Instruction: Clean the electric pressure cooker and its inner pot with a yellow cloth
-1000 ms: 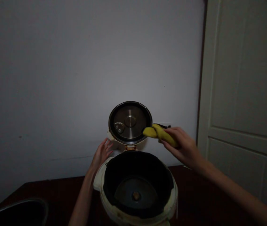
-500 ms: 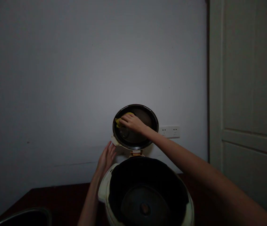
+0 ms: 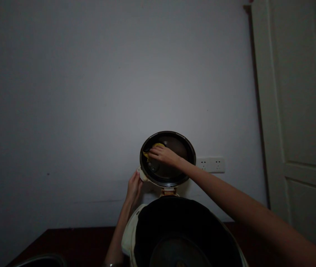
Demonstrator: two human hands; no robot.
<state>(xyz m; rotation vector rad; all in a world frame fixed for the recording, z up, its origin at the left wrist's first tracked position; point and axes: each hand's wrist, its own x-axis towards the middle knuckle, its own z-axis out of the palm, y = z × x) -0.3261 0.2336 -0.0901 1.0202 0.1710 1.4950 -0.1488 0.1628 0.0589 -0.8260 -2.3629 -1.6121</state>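
Note:
A pressure cooker with a white body (image 3: 131, 231) stands in front of me, its dark inside exposed. Its round lid (image 3: 178, 170) is raised on a hinge (image 3: 169, 191) at the back, the dark underside facing me. My right hand (image 3: 163, 154) is closed on a yellow cloth (image 3: 159, 145) and presses it against the upper left of the lid's underside. My left hand (image 3: 134, 187) holds the pale tab (image 3: 142, 174) at the lid's lower left edge; part of its fingers is hidden behind the tab.
The cooker stands on a dark red table (image 3: 85, 241). Behind it rises a pale wall (image 3: 91, 92) with a double power socket (image 3: 210, 164) just right of the lid. A dark round rim (image 3: 43, 259) shows at the lower left. On the right is a panelled door (image 3: 299, 111).
My left hand has come up to the lid's tab, its fingers closing on it. My right hand stays on the lid with the cloth. The whole view has tilted and shifted slightly.

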